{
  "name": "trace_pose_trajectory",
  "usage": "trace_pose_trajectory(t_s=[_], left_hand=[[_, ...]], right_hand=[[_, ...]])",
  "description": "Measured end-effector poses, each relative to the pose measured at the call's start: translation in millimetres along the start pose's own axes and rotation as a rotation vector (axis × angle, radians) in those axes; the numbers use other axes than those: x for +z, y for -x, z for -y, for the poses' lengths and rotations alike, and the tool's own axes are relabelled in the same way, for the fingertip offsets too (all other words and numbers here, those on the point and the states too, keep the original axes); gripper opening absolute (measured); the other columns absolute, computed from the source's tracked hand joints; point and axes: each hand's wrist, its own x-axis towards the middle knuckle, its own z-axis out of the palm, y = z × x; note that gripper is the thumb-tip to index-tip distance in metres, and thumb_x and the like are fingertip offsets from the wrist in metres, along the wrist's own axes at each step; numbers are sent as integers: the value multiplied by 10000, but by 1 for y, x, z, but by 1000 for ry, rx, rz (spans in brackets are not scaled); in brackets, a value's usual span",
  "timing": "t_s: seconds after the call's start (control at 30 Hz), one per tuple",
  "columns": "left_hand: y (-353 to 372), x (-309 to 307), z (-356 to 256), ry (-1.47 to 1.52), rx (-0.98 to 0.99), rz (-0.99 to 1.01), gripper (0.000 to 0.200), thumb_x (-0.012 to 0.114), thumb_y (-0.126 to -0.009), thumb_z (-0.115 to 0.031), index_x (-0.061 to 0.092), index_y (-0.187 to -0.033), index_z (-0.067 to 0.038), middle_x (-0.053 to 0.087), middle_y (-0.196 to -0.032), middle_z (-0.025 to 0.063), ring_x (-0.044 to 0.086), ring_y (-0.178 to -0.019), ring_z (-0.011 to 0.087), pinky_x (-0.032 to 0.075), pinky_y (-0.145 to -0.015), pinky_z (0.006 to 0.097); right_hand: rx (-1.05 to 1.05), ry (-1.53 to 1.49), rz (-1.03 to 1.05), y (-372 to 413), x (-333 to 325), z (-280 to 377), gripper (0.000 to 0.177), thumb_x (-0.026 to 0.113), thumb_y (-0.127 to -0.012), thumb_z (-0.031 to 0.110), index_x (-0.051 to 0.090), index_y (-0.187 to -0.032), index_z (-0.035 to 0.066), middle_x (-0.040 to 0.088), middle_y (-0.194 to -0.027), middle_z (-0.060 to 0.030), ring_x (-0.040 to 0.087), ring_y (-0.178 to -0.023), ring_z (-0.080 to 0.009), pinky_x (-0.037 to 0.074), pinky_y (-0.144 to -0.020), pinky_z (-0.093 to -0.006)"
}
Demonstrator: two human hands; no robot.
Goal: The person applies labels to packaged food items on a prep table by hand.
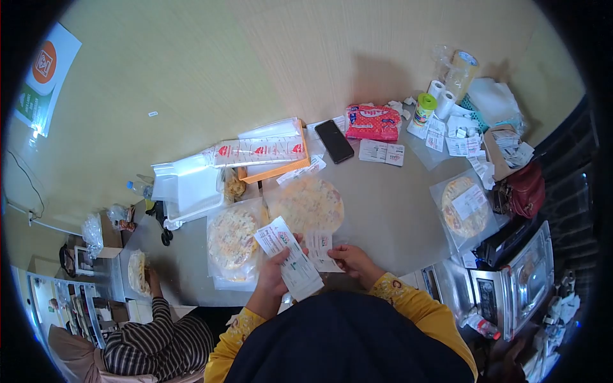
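Note:
My left hand is closed around a stack of printed paper labels with red and green print. My right hand pinches the corner of a single printed label, which lies over the near edge of a bagged pizza. Clear plastic wraps that pizza, flat on the grey table. To its left lie bagged pizzas, close by my left hand. Another bagged pizza, with a white label on it, lies at the right.
A phone, a red tissue pack and a pile of labels lie at the back. An orange-edged tray and white tray stand left. Beside me, a person in a striped sleeve touches another pizza.

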Motion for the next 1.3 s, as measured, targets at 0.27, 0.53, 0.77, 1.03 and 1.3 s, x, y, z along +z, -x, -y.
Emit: trace_pose_trajectory(t_s=[0.27,0.53,0.77,1.03,1.3], left_hand=[[31,22,27,-5,-54,63,407,439,-891,-156,359,-1279,-64,472,-1226,98,530,-1026,278,459,-847,466],[32,12,32,8,-136,106,433,417,-900,-182,328,-1311,-77,476,-1208,119,524,-1050,288,447,-864,480],[26,-10,38,9,-178,102,414,380,-915,-170,319,-1315,-83,534,-1111,222,535,-1028,330,426,-892,476],[26,-21,49,-13,-289,146,457,450,-874,-193,339,-1296,-58,502,-1176,170,521,-1036,308,420,-898,459],[34,11,38,-41,-152,204,471,521,-758,-77,399,-1213,-50,514,-1133,135,520,-1019,286,415,-900,478]], right_hand=[[-327,-421,-223,-9,16,5,114,576,-824,71,533,-930,62,575,-777,-59,582,-634,-169,510,-576,-273],[-391,-356,-368,-84,38,4,106,577,-817,108,553,-881,28,581,-749,-85,515,-546,-167,377,-425,-292],[-247,-382,-29,-27,26,6,209,509,-838,87,541,-1035,24,597,-934,-101,589,-768,-185,496,-617,-291],[-462,-401,14,8,33,18,357,512,-868,130,437,-1200,20,531,-1145,-131,541,-1030,-229,472,-839,-342],[-669,-144,-250,66,-11,106,208,495,-863,79,528,-1059,17,612,-970,-112,610,-867,-196,518,-709,-323]])
